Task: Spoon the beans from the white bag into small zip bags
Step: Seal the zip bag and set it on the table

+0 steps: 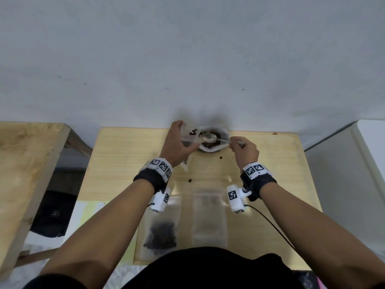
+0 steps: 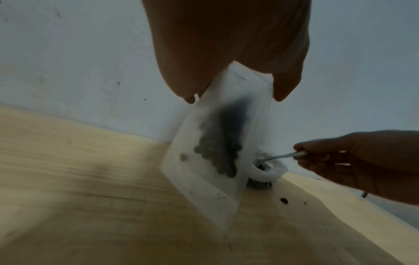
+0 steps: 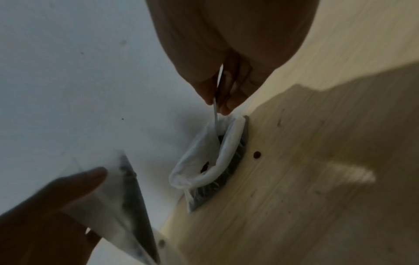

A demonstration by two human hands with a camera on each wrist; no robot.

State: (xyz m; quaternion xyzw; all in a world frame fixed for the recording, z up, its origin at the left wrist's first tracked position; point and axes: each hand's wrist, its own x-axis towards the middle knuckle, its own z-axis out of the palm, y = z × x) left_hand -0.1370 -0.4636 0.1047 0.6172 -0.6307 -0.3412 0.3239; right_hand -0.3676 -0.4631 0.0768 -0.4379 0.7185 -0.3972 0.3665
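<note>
Bare table (image 1: 125,163) lies left of the left hand (image 1: 177,142). In front of the white bag (image 1: 212,150), 2 loose beans (image 1: 190,180) and 2 flat zip bags (image 1: 209,217) take the middle.

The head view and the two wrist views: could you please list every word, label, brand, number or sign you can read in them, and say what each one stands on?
No readable words, brands or numbers in any view.
Left wristband: black-and-white square code markers, no letters.
Right wristband: the same kind of markers.
Both wrist cameras: one such marker each.
Dark object under the left bench: a small pale mark, too blurred to read.
Zip bags, white bag, spoon: no print visible.
</note>
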